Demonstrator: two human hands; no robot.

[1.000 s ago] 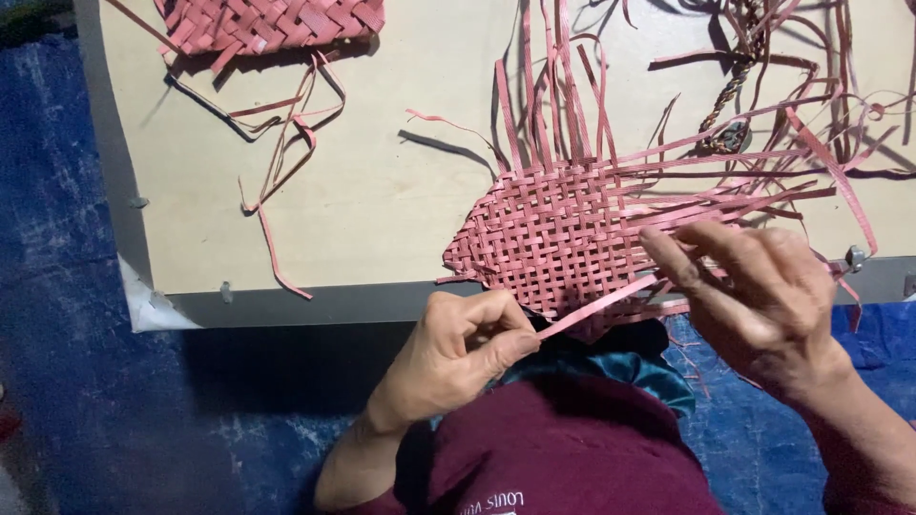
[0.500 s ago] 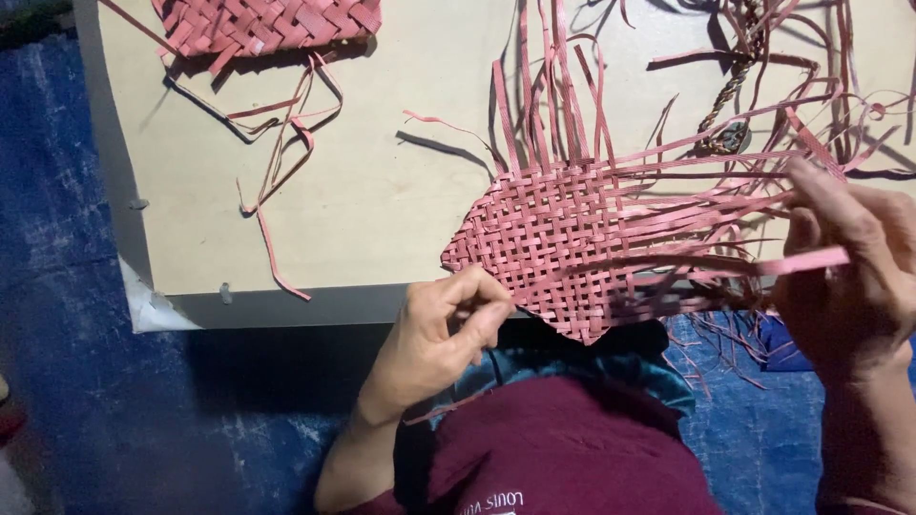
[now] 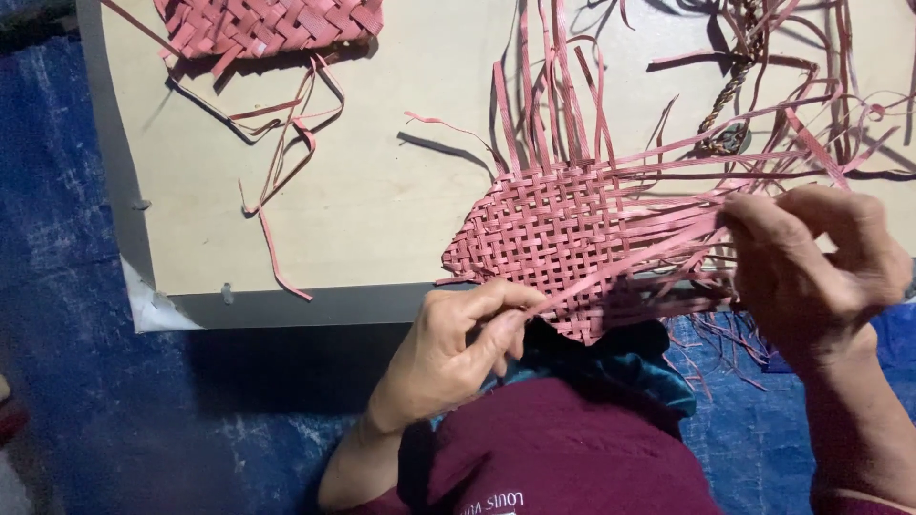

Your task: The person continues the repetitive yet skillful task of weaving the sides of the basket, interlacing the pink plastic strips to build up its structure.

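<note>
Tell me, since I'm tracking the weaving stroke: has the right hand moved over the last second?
Yes. The right hand swung rightward, from over the woven mat to beyond its right side.

A second pink woven mat (image 3: 270,24) lies at the tabletop's (image 3: 401,219) far edge, loose strips (image 3: 286,143) trailing beside it; a blue tarp (image 3: 95,401) spreads below.

The person wears a dark maroon top with pale lettering near its lower edge over a teal garment, just below the grey-edged board (image 3: 315,307), with the left hand (image 3: 458,348) and right hand (image 3: 811,272) bare and ringless.
</note>
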